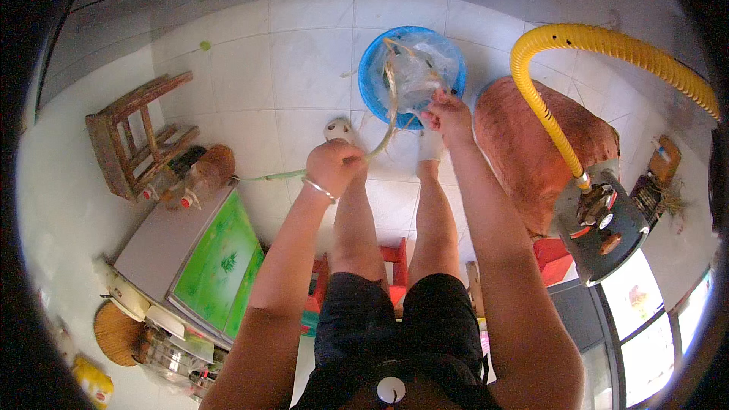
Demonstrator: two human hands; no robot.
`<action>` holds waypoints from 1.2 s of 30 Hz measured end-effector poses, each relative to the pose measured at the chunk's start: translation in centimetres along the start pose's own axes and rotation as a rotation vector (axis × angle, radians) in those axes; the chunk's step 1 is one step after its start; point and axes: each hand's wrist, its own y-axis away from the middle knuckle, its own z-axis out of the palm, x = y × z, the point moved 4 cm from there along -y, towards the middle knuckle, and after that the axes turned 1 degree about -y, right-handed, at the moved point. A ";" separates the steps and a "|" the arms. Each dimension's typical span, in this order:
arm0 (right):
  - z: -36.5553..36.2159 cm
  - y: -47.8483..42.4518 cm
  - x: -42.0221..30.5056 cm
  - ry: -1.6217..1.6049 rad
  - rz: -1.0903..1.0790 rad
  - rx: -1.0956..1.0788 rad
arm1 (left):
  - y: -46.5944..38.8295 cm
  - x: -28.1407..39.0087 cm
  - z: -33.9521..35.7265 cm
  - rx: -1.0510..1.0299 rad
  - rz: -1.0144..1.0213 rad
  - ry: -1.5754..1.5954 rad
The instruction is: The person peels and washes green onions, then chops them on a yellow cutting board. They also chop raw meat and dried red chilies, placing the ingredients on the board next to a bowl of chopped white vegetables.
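In my left hand (pixel 336 168), which wears a bangle, the fingers are closed around a long plant stalk (pixel 393 91). The stalk's pale, dry-looking end bends up over a blue bin (pixel 364 88); its thin green end trails out to the left. A clear plastic bag (pixel 418 77) lines the bin, with scraps inside that are hard to make out. My right hand (pixel 450 117) is over the bin's near right rim, fingers bent together beside the bag. Whether something small is pinched there is unclear. My feet in white shoes (pixel 340 130) are just below the bin.
Right of the bin stands a reddish-brown bulky object (pixel 524 148), beside a gas cylinder (pixel 609 228) with a yellow corrugated hose (pixel 592 37). On the left are a wooden stool (pixel 136 136), plastic bottles (pixel 199 179) and a cabinet with a green panel (pixel 216 262). Red seat parts (pixel 396 267) show behind my legs.
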 end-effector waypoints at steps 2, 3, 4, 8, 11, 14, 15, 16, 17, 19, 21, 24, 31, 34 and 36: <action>1.0 2.1 0.5 0.071 0.012 0.003 | -0.8 0.8 1.0 0.134 0.022 -0.039; 1.7 3.4 0.6 0.118 0.052 -0.015 | -1.0 1.1 1.3 0.203 0.028 -0.060; 2.3 4.4 0.9 0.161 0.091 -0.028 | -1.4 1.6 1.8 0.218 0.036 -0.077; 4.0 6.5 1.9 0.045 0.200 -0.123 | -2.4 3.2 3.1 0.191 0.030 -0.145; 4.9 7.3 1.7 0.099 0.276 -0.175 | -2.5 3.6 3.6 0.240 0.018 -0.186; 5.1 7.4 1.8 0.034 0.330 -0.212 | -2.4 3.6 3.8 0.282 0.107 -0.258; 5.0 7.2 2.0 0.023 0.351 -0.232 | -2.3 3.8 3.7 0.295 0.132 -0.273; 5.0 7.0 2.3 0.013 0.372 -0.252 | -2.2 3.9 3.6 0.307 0.157 -0.288; 5.0 6.9 2.6 -0.013 0.388 -0.255 | -2.1 4.1 3.5 0.320 0.182 -0.303; 5.0 6.7 3.2 -0.062 0.419 -0.263 | -1.9 4.2 3.5 0.343 0.243 -0.315; 4.9 6.5 3.7 -0.076 0.437 -0.253 | -1.8 4.5 3.5 0.356 0.272 -0.323; 4.8 6.3 4.1 -0.095 0.473 -0.254 | -1.5 4.8 3.3 0.372 0.282 -0.324; 4.7 5.8 4.7 -0.109 0.660 -0.332 | -0.8 4.6 3.7 0.398 0.334 -0.358; 5.0 6.6 3.3 0.143 0.549 -0.289 | -0.5 4.0 4.0 0.396 0.343 -0.365; 5.6 6.1 3.7 0.149 0.406 -0.317 | -0.4 3.6 4.2 0.386 0.275 -0.357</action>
